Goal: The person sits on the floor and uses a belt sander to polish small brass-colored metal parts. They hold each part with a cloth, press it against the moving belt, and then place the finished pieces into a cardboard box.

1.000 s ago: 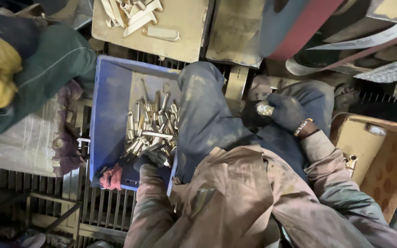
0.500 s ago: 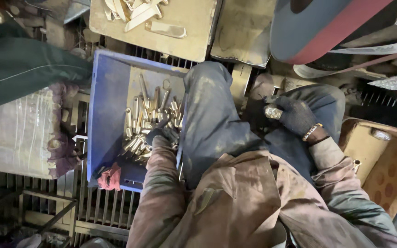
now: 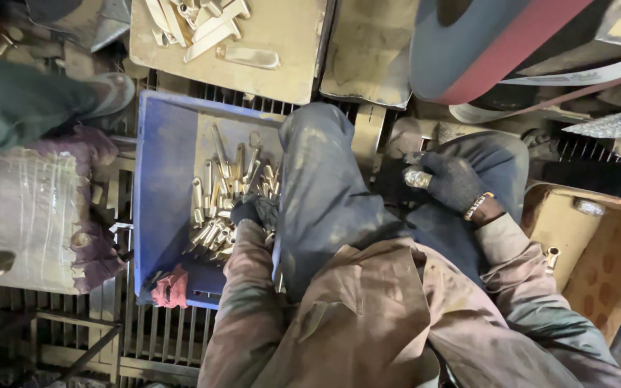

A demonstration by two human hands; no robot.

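My left hand (image 3: 253, 210), in a dark glove, reaches down into a blue plastic crate (image 3: 161, 172) and rests on a heap of short brass pieces (image 3: 213, 205). Its fingers curl into the heap, and whether they grip a piece is hidden. My right hand (image 3: 454, 183), also in a dark glove with a bracelet at the wrist, lies on my right thigh. It pinches a small shiny metal piece (image 3: 418, 177). My left knee (image 3: 318, 165) in dusty blue trousers covers the crate's right side.
A flat tray (image 3: 289, 57) with pale metal blanks (image 3: 199, 21) sits beyond the crate. A red and blue sanding belt (image 3: 483, 43) runs top right. A cardboard box (image 3: 605, 251) stands right; a wrapped bundle (image 3: 23, 208) and another person's green sleeve (image 3: 16, 100) left. A red rag (image 3: 170, 287) hangs on the crate.
My left hand has moved up the crate onto the brass heap. The other person's green sleeve has pulled back to the left. My right hand has barely moved.
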